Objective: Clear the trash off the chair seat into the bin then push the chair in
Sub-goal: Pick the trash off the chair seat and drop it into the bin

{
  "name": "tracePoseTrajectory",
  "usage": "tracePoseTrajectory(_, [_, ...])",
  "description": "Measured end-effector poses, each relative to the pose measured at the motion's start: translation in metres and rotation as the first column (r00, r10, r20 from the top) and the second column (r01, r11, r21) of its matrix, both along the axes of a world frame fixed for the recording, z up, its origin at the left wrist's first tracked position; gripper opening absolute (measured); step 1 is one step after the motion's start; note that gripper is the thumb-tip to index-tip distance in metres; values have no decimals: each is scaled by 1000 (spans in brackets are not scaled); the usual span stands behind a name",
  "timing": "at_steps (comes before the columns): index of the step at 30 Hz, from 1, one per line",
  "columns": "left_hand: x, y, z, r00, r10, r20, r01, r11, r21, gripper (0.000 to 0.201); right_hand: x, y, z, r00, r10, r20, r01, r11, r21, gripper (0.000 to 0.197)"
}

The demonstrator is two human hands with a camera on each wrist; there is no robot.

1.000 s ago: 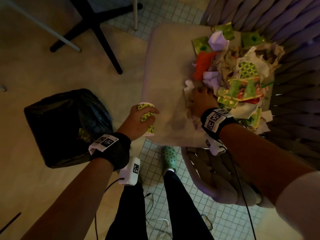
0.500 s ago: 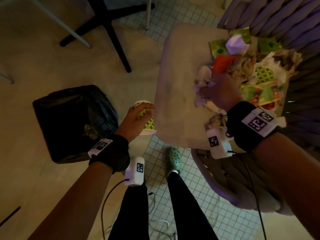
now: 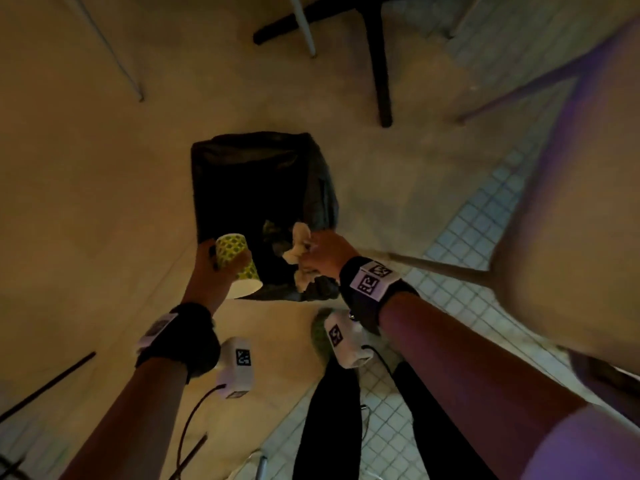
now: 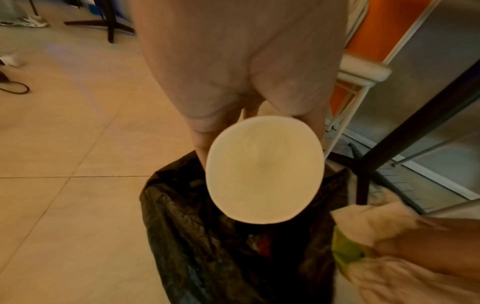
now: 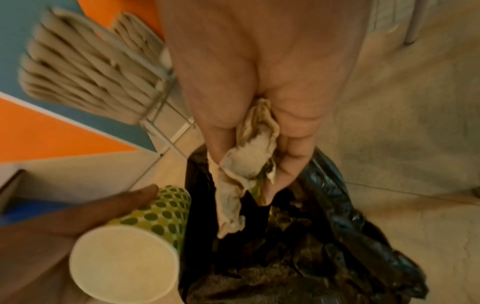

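A bin lined with a black bag (image 3: pixel 256 181) stands on the floor in front of me, with some trash inside. My left hand (image 3: pixel 216 268) grips a green-dotted paper cup (image 3: pixel 239 265) at the bin's near left edge; its white inside (image 4: pixel 265 170) faces the left wrist camera. My right hand (image 3: pixel 325 252) holds crumpled paper napkins (image 3: pixel 299 251) over the bin's near right side; in the right wrist view the napkins (image 5: pixel 244 168) hang from my curled fingers above the bag (image 5: pixel 324 236). The chair seat (image 3: pixel 568 216) shows blurred at the right edge.
Black table legs (image 3: pixel 377 60) and a thin white leg (image 3: pixel 304 26) stand on the floor beyond the bin. My legs in black trousers (image 3: pixel 332 420) and a green shoe (image 3: pixel 320 336) are below on small white tiles. A cable trails from the left wrist.
Both hands swung left from the chair to over the bin. The right hand took hold of napkins from the pile and carried them there; the left still holds the cup.
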State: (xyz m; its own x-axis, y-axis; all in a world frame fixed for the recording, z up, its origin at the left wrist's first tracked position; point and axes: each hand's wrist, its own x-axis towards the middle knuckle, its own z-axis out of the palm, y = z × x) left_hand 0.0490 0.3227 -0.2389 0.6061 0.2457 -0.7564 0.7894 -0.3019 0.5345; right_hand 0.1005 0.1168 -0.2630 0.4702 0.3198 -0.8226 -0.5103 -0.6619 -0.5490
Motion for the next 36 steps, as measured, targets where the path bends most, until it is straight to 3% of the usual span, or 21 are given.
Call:
tracePoseTrajectory(4, [-4,30,-46,999,-37,-25,37,999,-9,69,-3,47,-53,999,-24,-22,23,999,-37,30])
tracePoseTrajectory(7, [5,26,-71,999,-33,3,33,998,-49,68,1,64,-82,988,-145,-56,142,988,-61,30])
tracePoseTrajectory(9, [11,23,-85,999,-39,23,41,997,-64,75,4,66,-88,968,-238,-79,238,971,-15,52])
tracePoseTrajectory(11, [14,24,-93,998,-68,1,68,997,-48,82,5,63,-84,955,-266,-128,273,961,41,65])
tracePoseTrajectory(13, [15,25,-93,995,-101,-23,100,994,-51,86,3,58,-84,954,-262,-144,267,963,21,58])
tracePoseTrajectory(15, [16,21,-85,984,-174,-41,174,985,-25,77,2,54,-74,939,-300,-167,306,952,8,47])
tracePoseTrajectory(16, [16,16,-80,973,-225,-48,225,974,0,71,1,49,-67,930,-314,-190,324,946,23,52])
tracePoseTrajectory(19, [18,-12,-60,917,-396,-52,399,914,74,60,0,23,-32,831,-456,-317,502,862,74,44])
tracePoseTrajectory(22, [29,-58,-34,815,-577,47,570,814,109,46,-6,-23,17,648,-656,-388,736,669,98,9])
tracePoseTrajectory(24, [42,-101,-12,692,-700,178,694,713,103,37,-16,-67,49,539,-749,-385,832,546,101,22])
tracePoseTrajectory(27, [65,-189,32,493,-802,337,812,563,152,27,-36,-148,102,463,-855,-234,886,443,135,22])
tracePoseTrajectory(31, [78,-324,79,234,-864,445,917,348,193,47,-52,-278,164,287,-958,13,948,286,139,19])
tracePoseTrajectory(32, [78,-355,85,185,-873,452,930,304,207,46,-55,-312,174,275,-955,111,953,286,99,20])
tracePoseTrajectory(34, [75,-416,93,103,-881,461,941,236,242,45,-60,-371,185,361,-854,375,930,359,-78,16])
tracePoseTrajectory(36, [70,-465,95,71,-891,448,952,195,238,52,-65,-418,185,460,-694,554,888,352,-297,41])
